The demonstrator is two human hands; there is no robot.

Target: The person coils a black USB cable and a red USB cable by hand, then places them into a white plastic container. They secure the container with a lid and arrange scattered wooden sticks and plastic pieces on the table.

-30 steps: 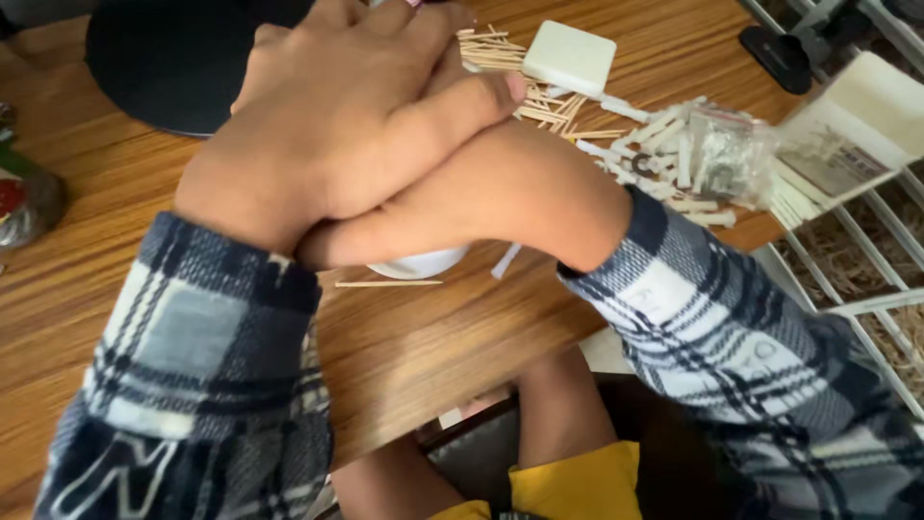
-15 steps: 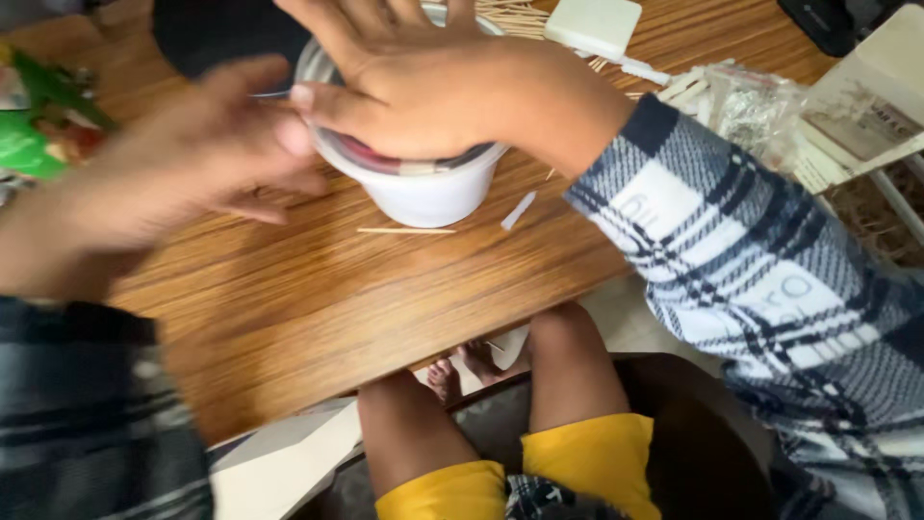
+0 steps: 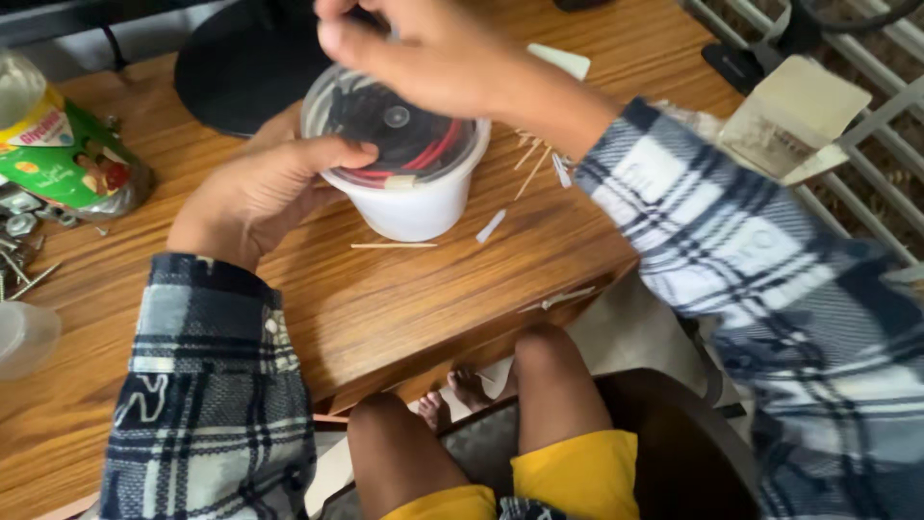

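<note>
A white round tub (image 3: pixel 414 207) with a clear lid (image 3: pixel 395 120) stands on the wooden table (image 3: pixel 404 308); black and red cords show through the lid. My left hand (image 3: pixel 260 193) wraps the tub's left side, thumb lying along the rim. My right hand (image 3: pixel 419 48) hovers just above the lid's far edge, fingers curled and blurred; whether it holds anything is unclear. Both arms wear blue-and-white plaid sleeves.
A green-labelled bottle (image 3: pixel 58 154) lies at the left, with loose screws (image 3: pixel 19 250) and a clear cup (image 3: pixel 19 332) below it. A black round object (image 3: pixel 241 58) sits behind the tub. A wooden stick (image 3: pixel 395 246), a card pack (image 3: pixel 789 116) and a wire rack (image 3: pixel 866 193) are nearby.
Both hands were pressed together on top of the tub. The left hand swung off to the left and now grips the tub's side; the right hand has lifted off the lid.
</note>
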